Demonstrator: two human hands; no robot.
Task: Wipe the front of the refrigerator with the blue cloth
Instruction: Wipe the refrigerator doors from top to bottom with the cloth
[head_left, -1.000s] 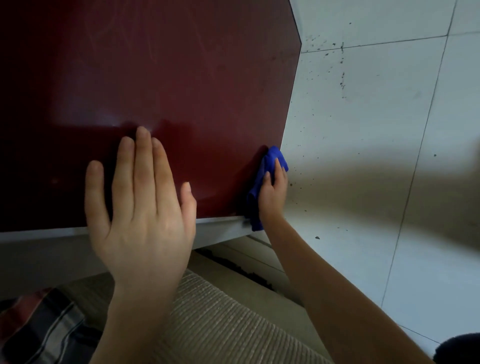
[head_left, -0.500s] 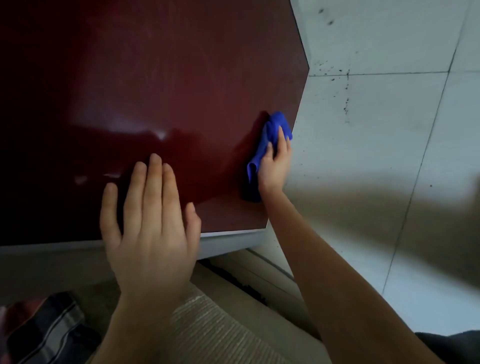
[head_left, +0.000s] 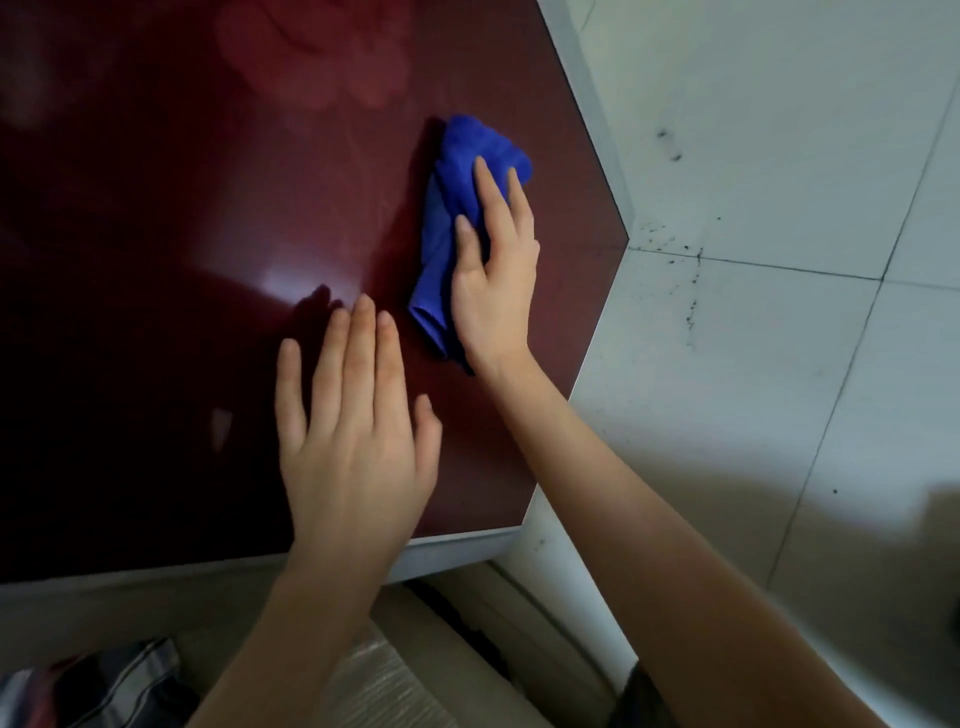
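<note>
- Two hands of ours lie on the glossy dark red refrigerator front (head_left: 208, 218).
- Our right hand (head_left: 493, 296) presses the bunched blue cloth (head_left: 457, 166) against the door with straight fingers, not clenched, near the door's right edge.
- Our left hand (head_left: 353, 447) rests flat on the panel, fingers extended, grasping nothing, just below and left of the cloth.
- White tiles (head_left: 779, 389) with dark specks lie to the right.

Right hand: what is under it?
The bunched blue cloth, pressed flat against the dark red refrigerator door by the right hand. The door surface beneath cloth and palm is covered, so its state cannot be seen.
</note>
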